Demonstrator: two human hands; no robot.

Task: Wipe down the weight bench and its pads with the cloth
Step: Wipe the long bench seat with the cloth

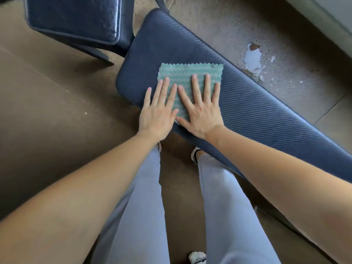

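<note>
**Both palms flat on the cloth, near end of the bench pad**

I have my left hand and right hand spread open, fingers splayed, pressing down on the cloth rather than clutching it; nothing is pinched or gripped. The left hand lies half on the cloth's left edge, half on bare pad.

The cloth looks thin, soft and light to me, so I judge it will bunch or slide unless I keep my weight on it; flat palms near its middle seem the best hold.

It lies flat on the long bench pad, near that pad's left end. The ribbed vinyl probably gives some drag.

Count: one cloth, two dark pads in view, the second pad at far left, and two hands.
</note>
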